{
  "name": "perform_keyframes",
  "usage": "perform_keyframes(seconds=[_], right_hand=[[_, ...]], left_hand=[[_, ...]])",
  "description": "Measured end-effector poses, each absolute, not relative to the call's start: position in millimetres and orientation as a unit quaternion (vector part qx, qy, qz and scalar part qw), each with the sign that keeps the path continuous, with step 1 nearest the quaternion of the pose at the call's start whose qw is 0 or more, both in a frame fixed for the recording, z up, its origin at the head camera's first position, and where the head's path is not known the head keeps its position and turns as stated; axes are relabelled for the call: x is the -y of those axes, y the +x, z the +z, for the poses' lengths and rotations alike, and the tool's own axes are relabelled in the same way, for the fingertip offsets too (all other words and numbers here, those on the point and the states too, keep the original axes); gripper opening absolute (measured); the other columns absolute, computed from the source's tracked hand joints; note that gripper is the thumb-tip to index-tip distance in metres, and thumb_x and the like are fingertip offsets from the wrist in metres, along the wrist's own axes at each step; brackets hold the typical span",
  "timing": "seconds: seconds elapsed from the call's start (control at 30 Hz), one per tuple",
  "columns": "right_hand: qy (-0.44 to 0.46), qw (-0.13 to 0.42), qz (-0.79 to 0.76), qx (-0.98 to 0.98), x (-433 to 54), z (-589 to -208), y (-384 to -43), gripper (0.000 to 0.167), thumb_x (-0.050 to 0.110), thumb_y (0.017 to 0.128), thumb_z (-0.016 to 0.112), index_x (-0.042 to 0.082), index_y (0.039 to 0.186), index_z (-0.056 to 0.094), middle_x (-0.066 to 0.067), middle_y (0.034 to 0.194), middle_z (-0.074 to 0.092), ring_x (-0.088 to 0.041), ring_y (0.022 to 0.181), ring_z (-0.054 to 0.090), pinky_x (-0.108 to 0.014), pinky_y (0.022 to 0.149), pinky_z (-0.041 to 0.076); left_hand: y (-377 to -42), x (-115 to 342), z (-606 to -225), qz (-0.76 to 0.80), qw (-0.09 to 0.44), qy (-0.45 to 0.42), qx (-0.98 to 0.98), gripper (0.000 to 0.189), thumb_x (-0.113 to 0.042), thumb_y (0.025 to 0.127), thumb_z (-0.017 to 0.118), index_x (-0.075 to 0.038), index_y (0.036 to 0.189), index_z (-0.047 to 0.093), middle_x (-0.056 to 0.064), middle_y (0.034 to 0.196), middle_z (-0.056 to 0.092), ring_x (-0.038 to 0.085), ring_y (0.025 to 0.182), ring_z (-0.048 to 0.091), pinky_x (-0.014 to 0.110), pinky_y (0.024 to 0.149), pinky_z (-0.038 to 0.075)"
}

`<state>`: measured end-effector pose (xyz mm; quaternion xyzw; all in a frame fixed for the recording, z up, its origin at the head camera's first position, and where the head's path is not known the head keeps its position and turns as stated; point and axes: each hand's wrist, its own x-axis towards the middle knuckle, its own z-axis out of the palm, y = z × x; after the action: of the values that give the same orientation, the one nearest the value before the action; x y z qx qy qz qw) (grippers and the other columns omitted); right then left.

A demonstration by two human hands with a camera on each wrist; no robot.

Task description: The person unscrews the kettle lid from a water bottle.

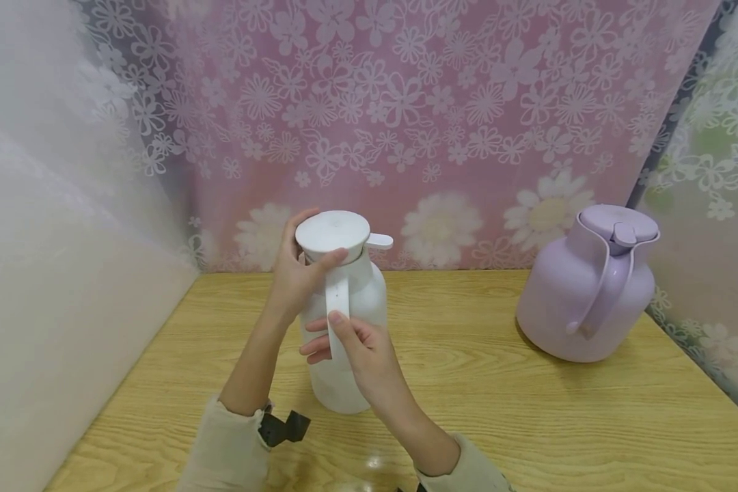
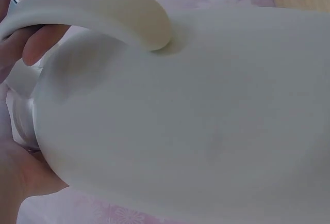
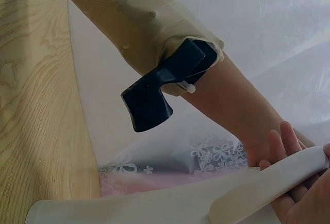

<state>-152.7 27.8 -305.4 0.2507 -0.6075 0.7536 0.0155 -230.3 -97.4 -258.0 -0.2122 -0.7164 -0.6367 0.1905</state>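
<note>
A white insulated jug (image 1: 370, 294) stands upright on the wooden table, its handle facing me. My left hand (image 1: 294, 279) grips the jug's round white lid (image 1: 333, 229) from the left, thumb across the near side. From the lid's right side a flat white tab (image 1: 380, 240) sticks out, turned away from the handle. Lower down, my right hand (image 1: 369, 350) holds the curved handle (image 1: 337, 295), thumb on its outer face and fingers passing behind. In the left wrist view the smooth body (image 2: 185, 121) fills most of the picture; in the right wrist view fingers wrap the handle (image 3: 268, 185).
A lilac jug (image 1: 581, 294) with a closed lid stands at the right of the wooden table (image 1: 467, 410). Flower-patterned pink sheeting (image 1: 418, 137) hangs behind, and pale sheeting (image 1: 67, 273) walls the left side. A black mount (image 3: 154, 90) is strapped at the left cuff.
</note>
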Motion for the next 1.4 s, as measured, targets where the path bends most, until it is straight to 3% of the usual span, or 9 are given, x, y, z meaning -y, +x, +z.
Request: perform_keyframes(seconds=[0.33, 0.73, 1.03, 1.4], right_hand=[[0.254, 0.02, 0.751, 0.609, -27.4, -306.3, -153.2, 0.041, 0.025, 0.1, 0.041, -0.009, 0.099, 0.064, -0.022, 0.08, 0.066, -0.034, 0.074, 0.065, -0.041, 0.072, 0.051], [0.243, 0.016, 0.753, 0.612, -27.7, -304.9, -152.7, 0.041, 0.028, 0.099, 0.043, -0.006, 0.099, 0.065, -0.02, 0.081, 0.066, -0.031, 0.073, 0.065, -0.045, 0.074, 0.05], [0.243, 0.013, 0.753, 0.611, -27.6, -305.9, -152.7, 0.042, 0.028, 0.099, 0.042, -0.007, 0.099, 0.064, -0.021, 0.081, 0.066, -0.031, 0.074, 0.065, -0.042, 0.072, 0.051], [0.249, 0.018, 0.754, 0.608, -27.5, -307.1, -153.7, 0.041, 0.027, 0.099, 0.041, -0.007, 0.099, 0.064, -0.021, 0.081, 0.066, -0.031, 0.073, 0.065, -0.042, 0.071, 0.051]], left_hand=[[-236.3, 101.6, -242.3, -0.644, 0.236, -0.226, 0.692, 0.07, -0.021, 0.074, 0.07, -0.005, 0.134, 0.037, 0.01, 0.118, 0.051, 0.022, 0.105, 0.046, 0.043, 0.096, 0.028], [-234.3, 117.3, -233.1, -0.691, 0.25, -0.25, 0.631, 0.068, -0.012, 0.077, 0.067, -0.003, 0.136, 0.033, 0.009, 0.116, 0.049, 0.021, 0.104, 0.049, 0.032, 0.087, 0.041], [-233.4, 135.0, -237.7, -0.71, 0.265, -0.281, 0.589, 0.071, -0.006, 0.076, 0.065, 0.003, 0.136, 0.029, 0.011, 0.119, 0.047, 0.025, 0.105, 0.047, 0.028, 0.086, 0.043], [-224.6, 156.8, -246.6, -0.73, 0.26, -0.256, 0.578, 0.066, 0.002, 0.075, 0.061, -0.005, 0.134, 0.033, 0.013, 0.123, 0.043, 0.026, 0.108, 0.044, 0.026, 0.086, 0.042]])
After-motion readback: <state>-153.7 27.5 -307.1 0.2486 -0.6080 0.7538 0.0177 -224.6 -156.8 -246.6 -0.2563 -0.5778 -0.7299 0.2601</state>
